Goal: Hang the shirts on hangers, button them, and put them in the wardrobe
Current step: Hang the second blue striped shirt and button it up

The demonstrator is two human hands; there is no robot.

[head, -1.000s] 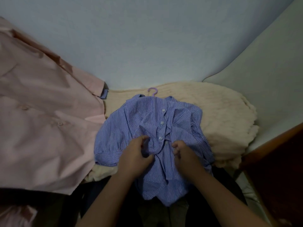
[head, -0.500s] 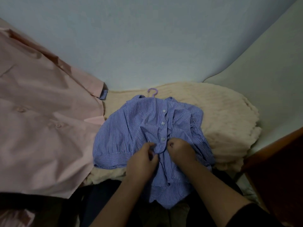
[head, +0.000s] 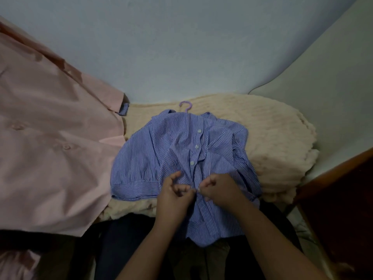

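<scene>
I see a small blue-and-white striped cotton shirt point(head: 161, 156) lying front-up and rumpled on a cream fluffy blanket point(head: 272, 142), in the middle of the scene, its hem draped toward me over the near edge. It sits on a lilac plastic hanger point(head: 186, 106), of which only the hook shows, poking out past the collar at the far end. Three white buttons run down the placket and look fastened; the cloth below them is bunched into folds, and the short left sleeve lies flat with a cuffed band. My left hand point(head: 173, 196) has its thumb and forefinger pinching the placket edge just below the third button, the other fingers loosely curled. My right hand point(head: 219, 189) is curled into a near fist, its fingertips pinching the opposite edge of the placket, so the two hands meet, touching at the fingertips, over the front seam. To the left a large pale pink shirt point(head: 50, 148) spreads over the blanket's left end, just beside the striped one. At the right edge stands a dark brown wooden panel point(head: 343, 199).
</scene>
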